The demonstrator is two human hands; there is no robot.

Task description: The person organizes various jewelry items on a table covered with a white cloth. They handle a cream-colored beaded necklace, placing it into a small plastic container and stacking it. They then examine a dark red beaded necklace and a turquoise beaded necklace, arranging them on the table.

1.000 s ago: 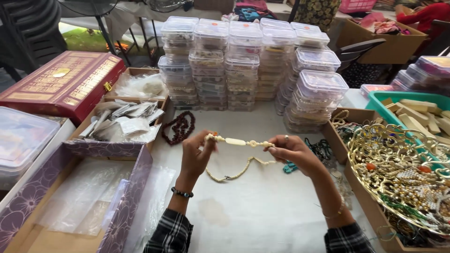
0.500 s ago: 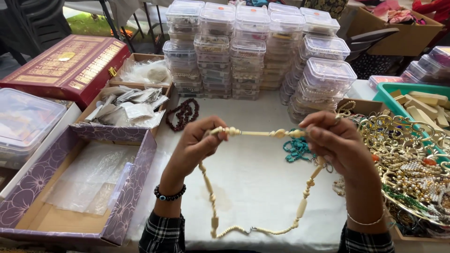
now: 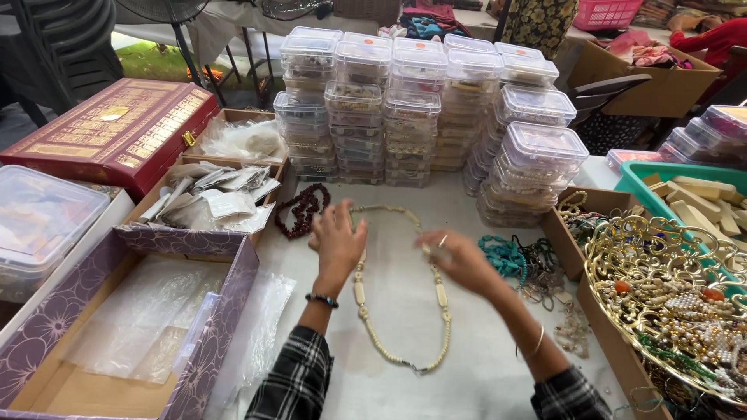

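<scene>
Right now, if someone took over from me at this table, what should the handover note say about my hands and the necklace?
Left hand: open, palm down, resting on the left side of the necklace.
Right hand: fingers pinching or pressing the necklace's right strand; grip unclear.
Necklace: cream beads, laid flat in a long open loop on the white tabletop, clasp end nearest the body.
Nearby: dark red beads to the upper left, turquoise beads to the right, open purple box at left.
Done: necklace spread out on the table.
Left: top of the loop under the hands is not yet arranged; both hands on it.
</scene>
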